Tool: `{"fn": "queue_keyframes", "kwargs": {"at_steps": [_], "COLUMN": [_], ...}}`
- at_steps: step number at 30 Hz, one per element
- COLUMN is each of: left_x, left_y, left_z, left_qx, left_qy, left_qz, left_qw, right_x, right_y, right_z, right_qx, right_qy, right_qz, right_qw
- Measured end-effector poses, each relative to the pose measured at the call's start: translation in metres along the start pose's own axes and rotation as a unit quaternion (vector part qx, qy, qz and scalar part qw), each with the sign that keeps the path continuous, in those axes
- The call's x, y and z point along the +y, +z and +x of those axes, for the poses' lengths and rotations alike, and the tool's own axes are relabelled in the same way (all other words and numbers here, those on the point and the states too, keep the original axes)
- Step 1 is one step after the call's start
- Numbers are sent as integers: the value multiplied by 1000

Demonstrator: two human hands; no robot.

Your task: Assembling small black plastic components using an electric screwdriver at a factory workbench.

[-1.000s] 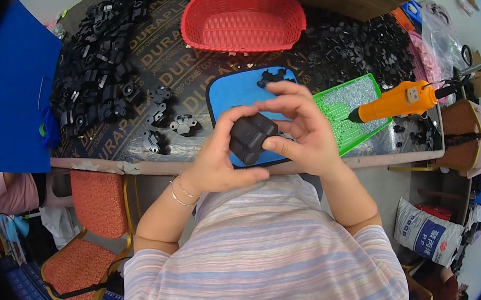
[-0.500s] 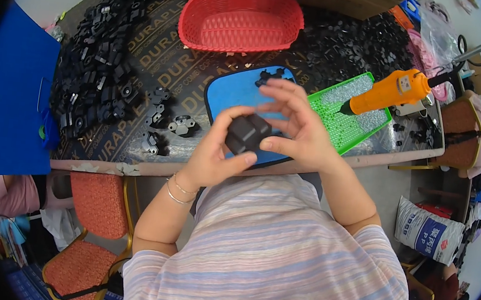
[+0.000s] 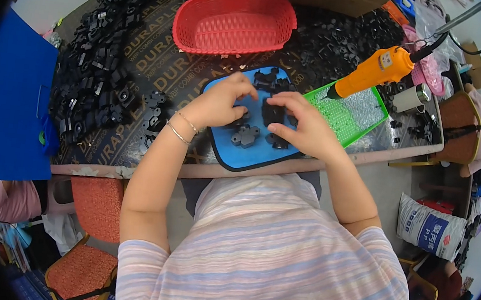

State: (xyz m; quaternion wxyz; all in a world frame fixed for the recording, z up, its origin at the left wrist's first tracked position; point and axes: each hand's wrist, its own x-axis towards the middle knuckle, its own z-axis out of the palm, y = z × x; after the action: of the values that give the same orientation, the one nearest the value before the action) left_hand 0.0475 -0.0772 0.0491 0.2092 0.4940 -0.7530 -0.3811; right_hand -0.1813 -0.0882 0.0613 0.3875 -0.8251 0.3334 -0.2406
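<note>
A blue mat (image 3: 229, 159) with a black edge lies in front of me and bears several small black plastic parts. My right hand (image 3: 308, 125) is over its right side, thumb and fingers closed around a dark block-shaped part (image 3: 272, 113). Over the left side is my left hand (image 3: 225, 103), its fingers bent and thumb apart from them. A dark part beneath that thumb is mostly hidden. Closer to me on the mat sits a lobed dark grey part (image 3: 245, 136), and another black part (image 3: 277, 142) lies below my right thumb. More black parts (image 3: 267, 78) rest at the far edge.
A red basket (image 3: 232, 48) stands beyond the mat. To the right are a green perforated tray (image 3: 337, 122) with silvery small pieces and a hanging orange electric screwdriver (image 3: 378, 71). Piles of black parts (image 3: 100, 65) cover the left. A silver flask (image 3: 411, 97) stands far right.
My hands have parted and come down onto the mat from holding a black block together in front of me. The left moved farther away. Dark parts on the mat's near side now show.
</note>
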Motion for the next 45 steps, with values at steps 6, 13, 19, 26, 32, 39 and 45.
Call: {"fn": "queue_keyframes", "kwargs": {"at_steps": [6, 13, 19, 26, 32, 39, 45], "left_x": [-5, -8, -11, -11, -10, 12, -13], "left_y": [4, 37, 43, 50, 63, 34, 18], "left_z": [-27, -49, -55, -62, -61, -105, -134], "left_qx": [107, 178, 213, 251, 267, 302, 227], "left_qy": [0, -18, -66, -72, -26, -101, -251], "left_qz": [21, -13, -16, -49, -60, 273, 363], "left_qw": [994, 984, 975, 964, 962, 908, 868], "right_x": [11, 1, -1, 3, -1, 1, 14], "right_y": [5, 3, 15, 21, 13, -9, 1], "right_z": [9, 30, 39, 41, 44, 53, 71], "right_qx": [3, -60, -53, -71, -170, -92, -54], "right_qy": [-3, 105, 32, -65, -7, -22, 37], "right_qz": [-57, -199, -212, -210, -149, -189, -327], "right_qw": [998, 973, 975, 973, 974, 977, 943]}}
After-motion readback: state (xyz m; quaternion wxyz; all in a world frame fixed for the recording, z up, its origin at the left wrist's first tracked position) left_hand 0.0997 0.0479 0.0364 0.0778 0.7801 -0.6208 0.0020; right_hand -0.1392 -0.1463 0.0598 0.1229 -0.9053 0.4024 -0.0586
